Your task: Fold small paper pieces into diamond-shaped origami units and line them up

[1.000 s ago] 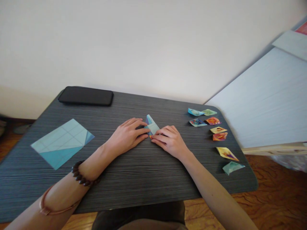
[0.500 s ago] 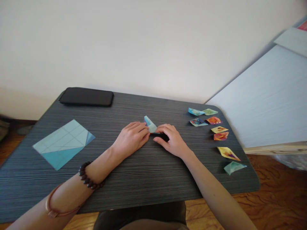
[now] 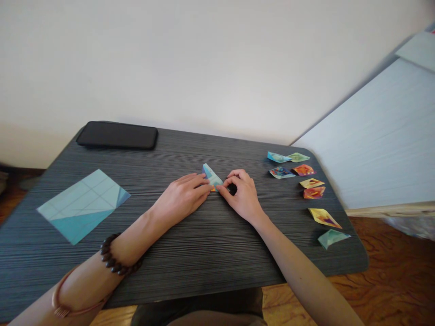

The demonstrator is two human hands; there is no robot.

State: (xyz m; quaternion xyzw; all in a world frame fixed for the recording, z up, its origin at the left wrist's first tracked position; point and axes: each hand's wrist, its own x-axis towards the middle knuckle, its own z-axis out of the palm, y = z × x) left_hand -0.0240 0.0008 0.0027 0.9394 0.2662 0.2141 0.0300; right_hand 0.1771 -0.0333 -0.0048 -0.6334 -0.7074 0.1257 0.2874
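Observation:
A small folded piece of origami paper [image 3: 211,176], pale blue with a purple edge and a bit of orange, lies at the middle of the table between my hands. My left hand [image 3: 181,194] holds its left side, fingers together and their tips on the paper. At the lower right corner, my right hand [image 3: 244,195] pinches the paper between thumb and index finger. The fingertips of both hands hide parts of it. Off to the left of my left hand rests a larger flat sheet of paper [image 3: 86,199], pale blue and teal with crease lines.
Several folded paper pieces line the table's right side, among them a yellow one [image 3: 324,218], a green one [image 3: 333,238] and a blue one [image 3: 278,157]. A black phone-like case [image 3: 117,135] lies at the back left of the dark table [image 3: 204,253]. Behind stands a wall [image 3: 210,68].
My right thumb and index finger have closed into a pinch at the paper's corner. The paper's near edge now lies flatter, showing orange. The view has shifted slightly.

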